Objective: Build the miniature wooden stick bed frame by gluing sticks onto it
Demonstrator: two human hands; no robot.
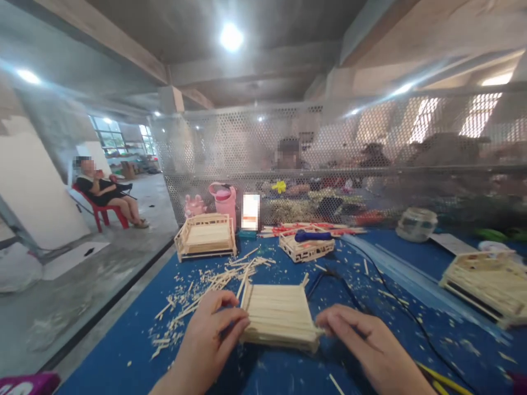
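Note:
A small platform of pale wooden sticks (278, 310) lies on the blue table in front of me, with short posts rising at its far corners. At its left edge, my left hand (216, 332) has thumb and fingers closed on the near side. On the opposite side, my right hand (354, 334) pinches at the near right corner, where a short pale stick end shows by the fingertips. Whether that end is part of the platform or a loose piece, I cannot tell. Cut sticks and chips (214, 282) lie scattered beyond my left hand.
Behind stand a finished-looking stick bed (206, 236) and a stick frame (304, 249) with a blue-handled tool (313, 236) on it. A lit phone (251, 213), pink cup (224, 203) and glass jar (416, 225) line the perforated screen (247, 142). Yellow-handled pliers (442, 378) lie lower right.

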